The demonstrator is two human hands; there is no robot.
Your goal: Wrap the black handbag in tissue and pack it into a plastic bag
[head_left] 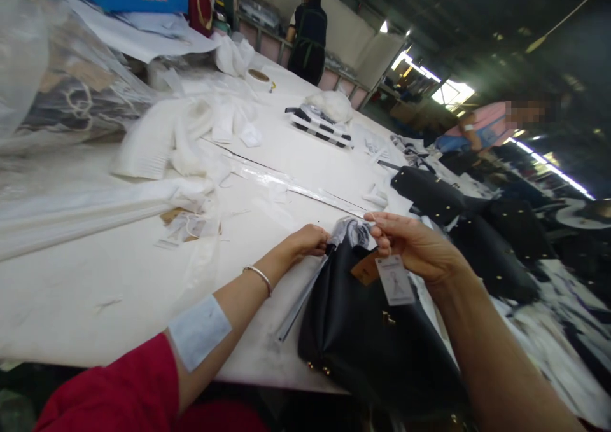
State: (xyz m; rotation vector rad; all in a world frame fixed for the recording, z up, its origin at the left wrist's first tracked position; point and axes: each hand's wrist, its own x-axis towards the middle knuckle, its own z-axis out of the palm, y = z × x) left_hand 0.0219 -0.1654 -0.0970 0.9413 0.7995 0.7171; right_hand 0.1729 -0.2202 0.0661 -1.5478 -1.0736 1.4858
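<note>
A black handbag with small gold fittings lies tilted at the front edge of the white table. White printed wrapping covers part of its top. My left hand has its fingers closed on the bag's upper left corner, beside that wrapping. On the other side, my right hand is closed in a pinch at the string of the tags, which is thin and hard to see. Below its fingers hang a white tag and a brown tag, both against the front of the bag.
Several black bags are piled at the right. White foam sheets and clear plastic lie at the left, near loose tags. A tape roll and a wrapped bundle sit farther back. Two people stand beyond the table.
</note>
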